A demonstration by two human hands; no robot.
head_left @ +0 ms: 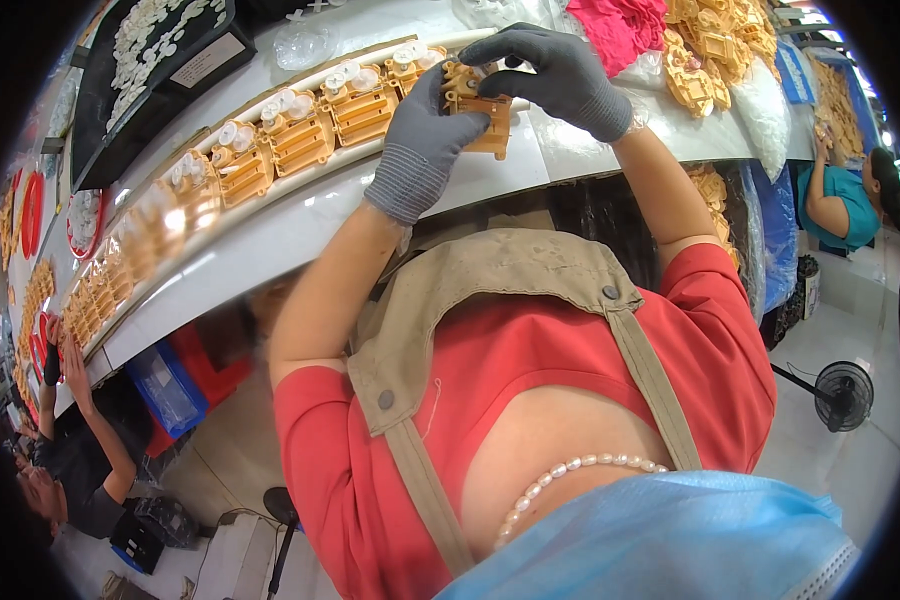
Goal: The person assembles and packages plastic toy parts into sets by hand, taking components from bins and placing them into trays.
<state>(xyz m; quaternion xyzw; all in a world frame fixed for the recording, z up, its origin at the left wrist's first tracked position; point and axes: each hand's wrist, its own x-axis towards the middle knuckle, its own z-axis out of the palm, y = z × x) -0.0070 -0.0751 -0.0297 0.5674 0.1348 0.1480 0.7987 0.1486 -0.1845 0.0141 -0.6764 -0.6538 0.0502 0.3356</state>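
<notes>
Both hands wear grey gloves and meet over one orange plastic housing [493, 138] near the table's front edge. My left hand [422, 148] is closed around its left side, thumb lying across the front. From the right, my right hand [562, 84] bends its index finger and thumb onto the top of the same housing. Any small piece between those fingertips is hidden. Just left of my hands, a row of similar orange housings [302, 142] lies along a pale rail, with white round parts [287, 103] on top of them.
A black tray [185, 95] of small white pieces stands at the far left. Orange parts [705, 60] are heaped at the far right, near a pink cloth [620, 30] and clear plastic bags [765, 115]. Co-workers sit at both sides. A black fan [843, 396] stands on the right.
</notes>
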